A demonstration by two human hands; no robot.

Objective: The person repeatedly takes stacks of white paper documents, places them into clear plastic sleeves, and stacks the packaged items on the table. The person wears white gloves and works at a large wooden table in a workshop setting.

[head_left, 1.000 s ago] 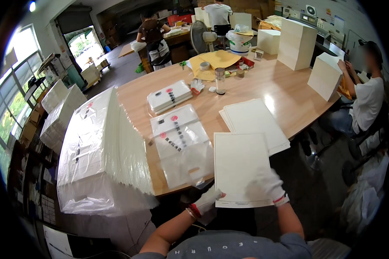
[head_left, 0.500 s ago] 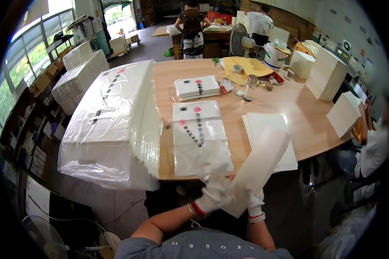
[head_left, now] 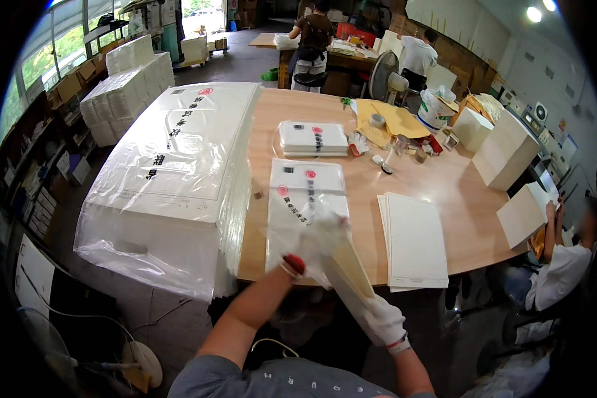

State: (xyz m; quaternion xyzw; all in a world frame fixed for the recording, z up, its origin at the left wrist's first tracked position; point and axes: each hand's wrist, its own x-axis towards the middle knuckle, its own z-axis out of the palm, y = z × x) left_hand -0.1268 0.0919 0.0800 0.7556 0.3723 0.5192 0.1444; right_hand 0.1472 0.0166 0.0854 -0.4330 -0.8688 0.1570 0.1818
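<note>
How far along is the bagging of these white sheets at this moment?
Done: two stacks of sealed clear bags lie on the wooden table. In hand: the left hand holds a clear bag at its mouth while the right hand holds a white sheet bundle tilted at it. Left: a pile of loose white sheets and a big pile of empty bags.

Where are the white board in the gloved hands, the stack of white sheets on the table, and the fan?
white board (head_left: 346,273), head view, middle of its face.
stack of white sheets (head_left: 414,240), head view, top sheet.
fan (head_left: 382,77), head view, round grille.
</note>
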